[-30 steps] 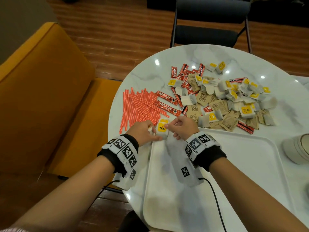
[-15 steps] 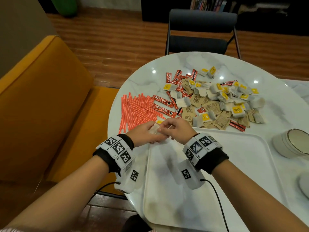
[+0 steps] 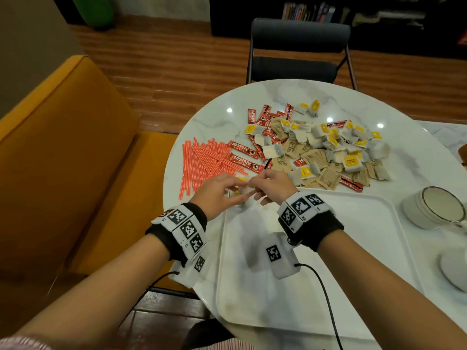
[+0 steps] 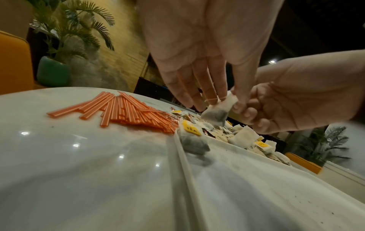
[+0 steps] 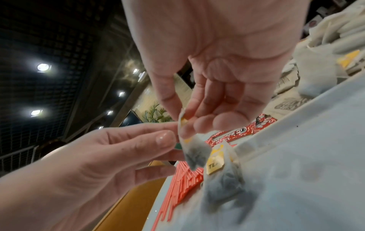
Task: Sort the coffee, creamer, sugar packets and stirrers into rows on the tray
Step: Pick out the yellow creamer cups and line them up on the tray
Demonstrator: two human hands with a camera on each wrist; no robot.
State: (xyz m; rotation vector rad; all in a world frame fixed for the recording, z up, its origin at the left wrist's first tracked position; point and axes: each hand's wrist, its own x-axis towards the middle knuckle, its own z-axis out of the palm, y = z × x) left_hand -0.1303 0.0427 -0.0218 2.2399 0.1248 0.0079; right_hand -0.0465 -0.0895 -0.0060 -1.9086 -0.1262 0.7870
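Both hands meet over the far left corner of the white tray (image 3: 353,248). My left hand (image 3: 238,190) (image 4: 223,96) and my right hand (image 3: 257,188) (image 5: 189,125) each pinch the top of one white tea bag (image 4: 215,114) (image 5: 195,154), which hangs just above the tray. A second tea bag (image 4: 192,140) (image 5: 223,176) with a yellow TEA tag lies in the tray corner below it. Orange stirrers (image 3: 207,162) lie in a bundle to the left. Beyond the tray sits a mixed pile (image 3: 316,150) of red Nescafe sticks (image 3: 243,147), brown packets and tea bags.
A white cup (image 3: 434,210) and a saucer (image 3: 454,269) stand at the table's right edge. An orange sofa (image 3: 63,160) is close on the left and a black chair (image 3: 298,54) stands at the far side. The table edge runs just left of the tray.
The hands have drawn closer together over the tray corner. The yellow tag that faced up between them a second ago is now mostly hidden under my left fingers.
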